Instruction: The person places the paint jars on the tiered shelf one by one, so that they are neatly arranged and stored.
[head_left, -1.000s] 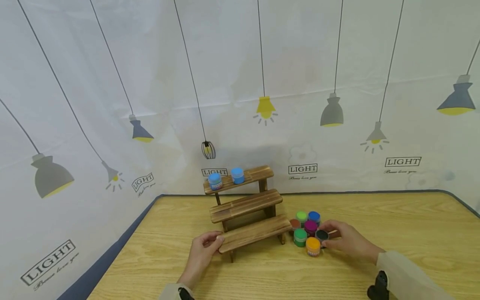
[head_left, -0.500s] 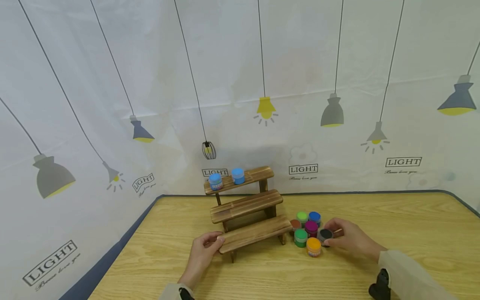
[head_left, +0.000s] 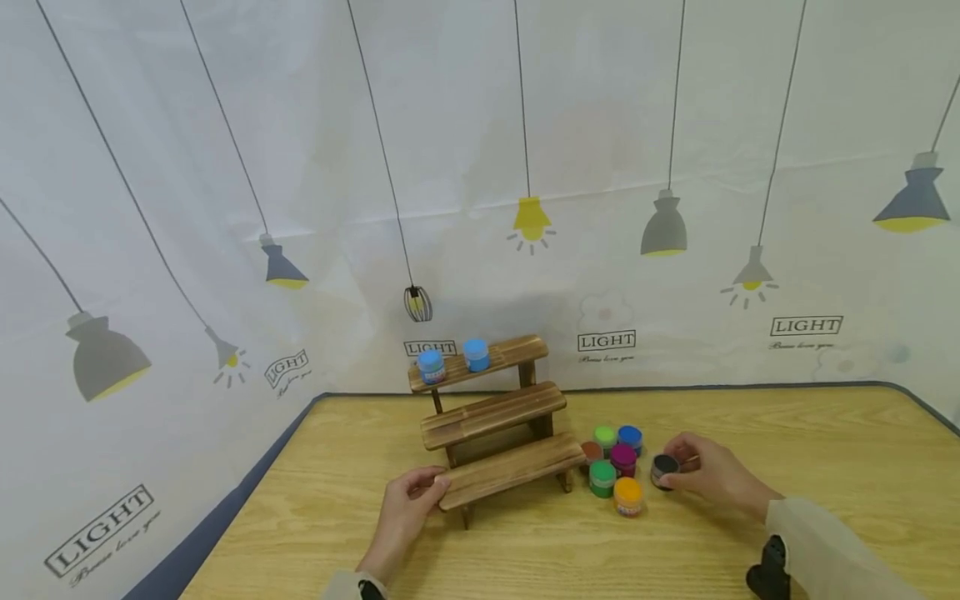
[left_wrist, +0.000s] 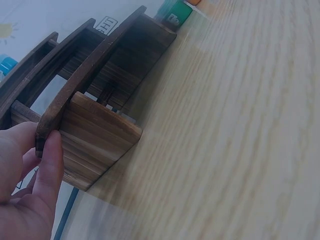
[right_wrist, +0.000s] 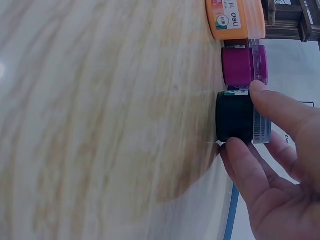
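A three-step wooden display rack stands on the table. My left hand pinches the left end of its lowest step; in the left wrist view the thumb and fingers sit on both faces of that board. Two light-blue paint jars stand on the top step. My right hand holds a black paint jar between thumb and fingers, right of the other jars. In the right wrist view the black jar has a clear lid and is upright at the table surface.
Right of the rack is a cluster of paint jars: orange, green, purple, brown, light green and blue. Behind the wooden table hangs a lamp-printed backdrop.
My right hand has moved the black jar rightward, away from the orange and purple jars, leaving a gap. My left hand keeps its place on the rack.
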